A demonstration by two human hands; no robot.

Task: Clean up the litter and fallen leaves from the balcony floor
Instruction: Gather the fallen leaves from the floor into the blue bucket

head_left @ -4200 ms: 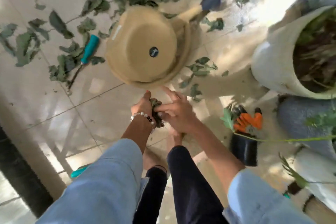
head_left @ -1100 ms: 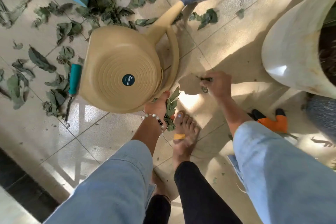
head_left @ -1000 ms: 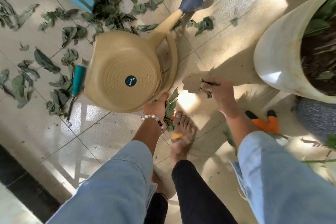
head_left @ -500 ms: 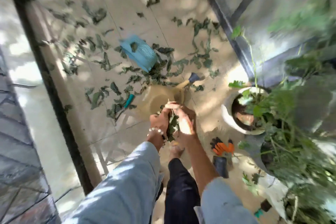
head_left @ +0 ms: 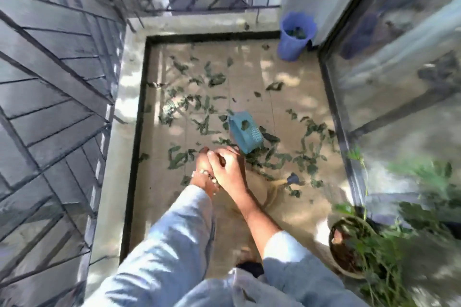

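Observation:
Both my hands are raised together in front of me, cupped around a bunch of green leaves (head_left: 221,160) that barely shows between the fingers. My left hand (head_left: 203,167), with a bead bracelet at the wrist, lies under and beside my right hand (head_left: 225,169), which curls over the bunch. Many fallen leaves (head_left: 207,107) lie scattered over the beige tiled balcony floor (head_left: 249,82). A purple bin (head_left: 294,37) with some leaves inside stands in the far right corner.
A teal basket (head_left: 245,132) lies tipped on the floor among leaves. The beige watering can (head_left: 274,189) is mostly hidden behind my arms. A potted plant (head_left: 349,247) stands at right beside a glass door (head_left: 399,82). A metal railing (head_left: 50,107) borders the left.
I have stood up from crouching, so the view now takes in the whole balcony. My right hand brought its leaf to the left hand's bunch, and both hands rose together.

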